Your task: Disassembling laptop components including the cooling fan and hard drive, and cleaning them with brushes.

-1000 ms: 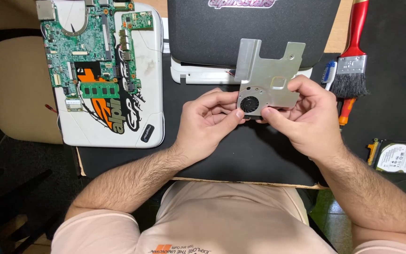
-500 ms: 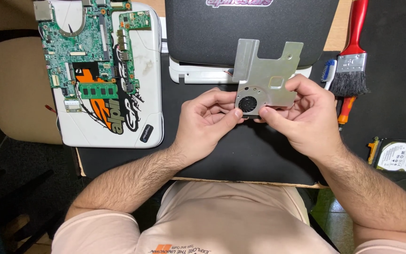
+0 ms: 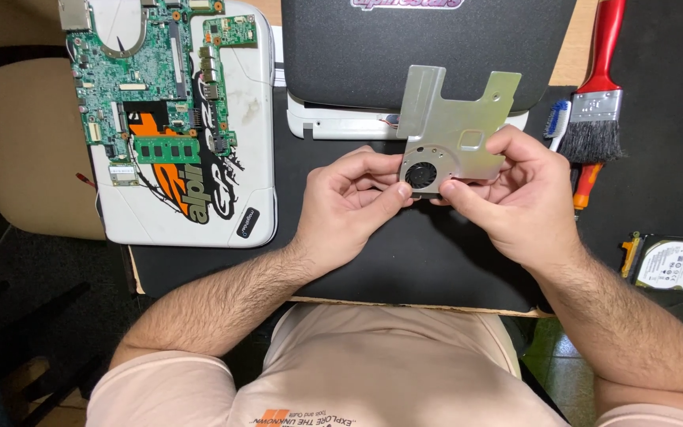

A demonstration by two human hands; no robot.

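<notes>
Little has moved since the earlier frames: your hands keep the same grip and the metal part sits a touch higher in view. Nearest to you, your left hand (image 3: 349, 207) and right hand (image 3: 519, 198) both pinch the lower edge of a silver metal plate with a small round fan (image 3: 452, 130), held upright above the table, between your chest and the closed dark laptop. You appear to be inspecting the part; turning it over would call for a firm thumb hold on both sides. Beneath your hands lies a black mat (image 3: 405, 261) on the table. Further left, a green circuit board (image 3: 148, 83) rests on a white laptop shell (image 3: 250, 158). To the right lie a red-handled brush (image 3: 594, 95) and a hard drive (image 3: 680, 265). Farthest back sits the dark laptop (image 3: 428, 47).
</notes>
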